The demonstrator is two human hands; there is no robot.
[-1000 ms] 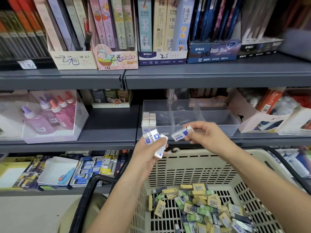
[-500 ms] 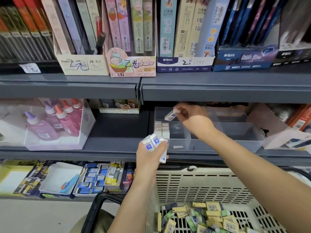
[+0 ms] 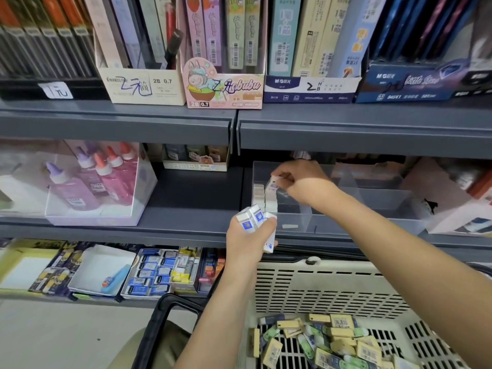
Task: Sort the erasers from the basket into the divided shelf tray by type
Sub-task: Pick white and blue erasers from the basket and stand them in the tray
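Could topple the upright row [image 3: 259, 195] at the left end of the divided tray [image 3: 394, 203] with the white eraser [image 3: 273, 183] pinched in the right hand [image 3: 303, 182], or spill one from the handful [image 3: 251, 218] gripped in the left hand [image 3: 249, 241] just before the tray.

Our left hand [image 3: 249, 235] is up, back of hand toward us, fingers curled round a bunch of white-blue erasers [image 3: 252, 217], with one fingertip on the stack's right side. The left forearm [image 3: 221, 310] rises straight below it, wrist in line. Our right hand [image 3: 303, 183] is above and just right of the left, farther forward, knuckles up, thumb and fingertips pinching a single eraser [image 3: 274, 182] near its top. The right forearm [image 3: 399, 251] slants in from the lower right. The hands are apart.
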